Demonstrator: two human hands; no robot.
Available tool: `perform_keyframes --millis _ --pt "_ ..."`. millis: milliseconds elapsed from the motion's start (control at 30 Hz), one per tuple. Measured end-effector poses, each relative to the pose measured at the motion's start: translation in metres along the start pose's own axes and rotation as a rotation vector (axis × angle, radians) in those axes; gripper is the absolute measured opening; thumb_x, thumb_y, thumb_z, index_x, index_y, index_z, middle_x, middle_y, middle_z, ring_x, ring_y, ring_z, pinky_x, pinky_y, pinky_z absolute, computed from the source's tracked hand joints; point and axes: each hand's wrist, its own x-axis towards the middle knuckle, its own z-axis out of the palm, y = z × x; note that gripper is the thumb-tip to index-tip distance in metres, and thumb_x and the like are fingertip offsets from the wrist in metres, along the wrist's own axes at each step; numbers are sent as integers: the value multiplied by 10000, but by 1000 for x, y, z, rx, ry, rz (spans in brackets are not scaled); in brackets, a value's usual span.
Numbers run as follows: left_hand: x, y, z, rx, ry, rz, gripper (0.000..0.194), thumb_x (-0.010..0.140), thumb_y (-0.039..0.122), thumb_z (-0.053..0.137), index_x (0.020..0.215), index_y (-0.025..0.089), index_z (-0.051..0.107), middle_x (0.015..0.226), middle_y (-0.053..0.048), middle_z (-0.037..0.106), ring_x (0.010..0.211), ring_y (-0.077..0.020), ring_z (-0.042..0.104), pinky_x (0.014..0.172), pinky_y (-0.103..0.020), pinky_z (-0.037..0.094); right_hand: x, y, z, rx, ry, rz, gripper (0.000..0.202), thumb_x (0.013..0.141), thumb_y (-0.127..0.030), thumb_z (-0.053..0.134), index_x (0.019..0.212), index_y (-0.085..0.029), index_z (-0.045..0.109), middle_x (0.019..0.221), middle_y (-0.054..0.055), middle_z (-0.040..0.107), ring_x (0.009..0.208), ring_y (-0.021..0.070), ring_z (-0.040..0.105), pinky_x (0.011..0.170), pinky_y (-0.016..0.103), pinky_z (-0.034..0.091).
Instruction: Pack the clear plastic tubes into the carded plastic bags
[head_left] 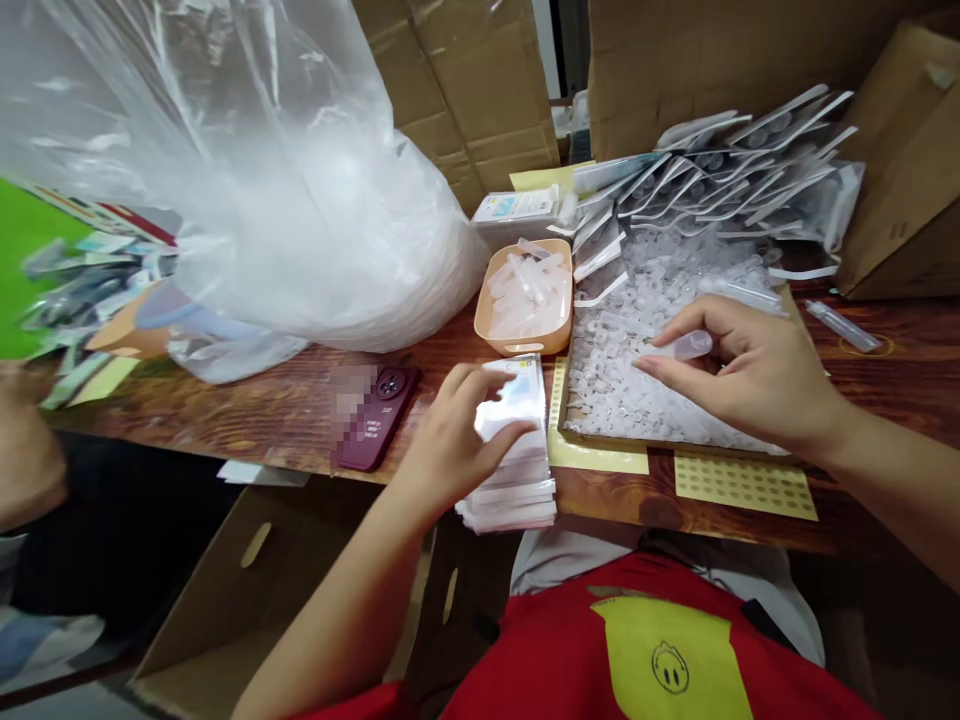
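My right hand (pixel 750 370) is closed in a pinch around a small translucent plastic tube (pixel 691 346), above a shallow tray (pixel 568 400) heaped with many small clear plastic pieces (pixel 637 390). With thumb and fingers apart, my left hand (pixel 457 435) hovers at a stack of flat white-and-clear packets (pixel 517 470) on the table edge. Whether its fingertips touch the top packet, I cannot tell. Just beyond that stack sits an orange bowl (pixel 491 335) full of translucent tubes (pixel 529 290).
A large clear bag (pixel 322 220) bulges over the back left. Filled pouches (pixel 720 180) are piled behind the tray. A maroon phone (pixel 379 420), yellow sticker sheets (pixel 742 485) and a lone clear tube (pixel 844 325) lie on the table (pixel 187 400). Another person's hand (pixel 26 450) is at far left.
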Motion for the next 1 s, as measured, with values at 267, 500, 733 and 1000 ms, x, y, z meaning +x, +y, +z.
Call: perform_keyframes --millis 267,500,733,1000 --pt "-52 -33 -15 10 -338 -134 522 952 638 651 1230 203 726 1288 -134 675 1217 -312 667 1077 -492 554 -30 23 -26 -460 116 -529 115 953 -199 721 1056 -162 685 919 14 724 677 60 625 606 193 483" --pt "-55 -37 -11 14 -376 -167 575 986 636 567 1282 172 734 1305 -163 682 1189 -325 686 1069 -516 553 -74 34 -34 -733 243 -475 234 929 -141 734 1156 -118 680 1017 67 752 845 146 696 753 280 502" --pt "-47 -30 -13 40 -398 -93 653 921 671 644 1263 121 723 1268 -194 665 1177 -354 672 1049 -542 547 -78 36 -8 -891 103 -627 316 941 -101 709 1245 -122 630 966 31 730 796 160 604 717 326 379" --pt "-40 -21 -14 70 -437 -99 556 985 605 555 1197 122 732 1198 -173 674 1105 -322 687 1012 -509 555 -88 42 19 -1076 125 -523 209 981 -139 676 1182 -86 657 892 52 690 772 166 517 712 332 352"
